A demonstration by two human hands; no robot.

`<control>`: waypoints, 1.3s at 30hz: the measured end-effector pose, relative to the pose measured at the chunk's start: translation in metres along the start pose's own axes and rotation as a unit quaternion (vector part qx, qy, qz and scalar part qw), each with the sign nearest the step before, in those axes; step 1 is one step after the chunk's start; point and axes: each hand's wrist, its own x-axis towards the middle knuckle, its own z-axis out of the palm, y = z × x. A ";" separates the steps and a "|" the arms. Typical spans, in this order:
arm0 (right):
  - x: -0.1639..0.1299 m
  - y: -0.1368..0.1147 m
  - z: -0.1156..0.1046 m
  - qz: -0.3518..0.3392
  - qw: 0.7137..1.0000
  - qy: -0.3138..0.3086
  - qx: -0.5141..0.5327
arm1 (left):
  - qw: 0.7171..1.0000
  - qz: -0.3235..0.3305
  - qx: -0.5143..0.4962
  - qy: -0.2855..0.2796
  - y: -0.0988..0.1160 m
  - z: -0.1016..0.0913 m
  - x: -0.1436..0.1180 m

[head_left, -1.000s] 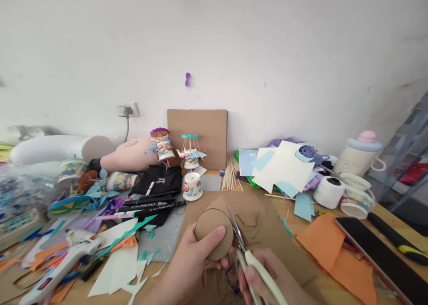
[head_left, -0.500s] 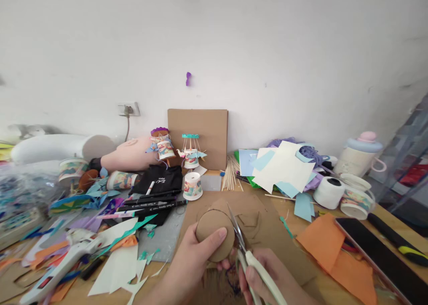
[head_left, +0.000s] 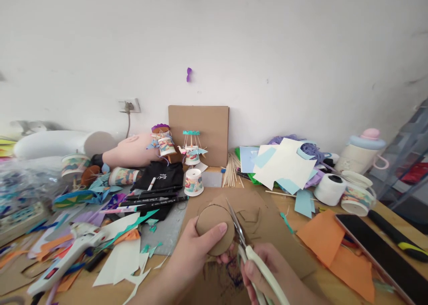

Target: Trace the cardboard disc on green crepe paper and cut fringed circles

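My left hand (head_left: 190, 256) grips a round brown cardboard disc (head_left: 214, 229), thumb pressed on its face. My right hand (head_left: 267, 276) holds pale green-handled scissors (head_left: 249, 256), whose blades (head_left: 236, 222) lie against the disc's right edge. Both hands hover over a larger sheet of brown cardboard (head_left: 264, 233) with curved cut-outs in it. Whether the blades are cutting or just touching the edge is not visible.
A white glue gun (head_left: 63, 262), paper scraps and black markers (head_left: 152, 200) lie to the left. Paper cups (head_left: 194, 182), wooden sticks (head_left: 230, 173) and an upright cardboard panel (head_left: 199, 133) stand behind. Orange paper (head_left: 331, 247), a black phone (head_left: 384, 256), tape roll (head_left: 329, 189) sit right.
The scissors and disc shifted only slightly in my hands; the view rose a little. Nothing else on the table moved.
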 end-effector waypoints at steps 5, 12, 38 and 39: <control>-0.001 -0.006 0.000 0.011 1.000 0.006 -0.021 | 1.000 -0.009 -0.003 0.011 -0.001 -0.001 0.002; 0.000 -0.003 0.002 0.020 1.000 0.013 -0.018 | 1.000 0.004 -0.001 -0.015 0.001 -0.005 0.001; 0.014 0.010 0.007 0.042 0.993 0.053 0.100 | 0.999 0.016 0.006 0.030 0.009 -0.006 0.008; 0.013 0.009 0.007 0.043 0.991 0.046 0.116 | 0.999 0.016 0.010 0.035 0.008 -0.006 0.008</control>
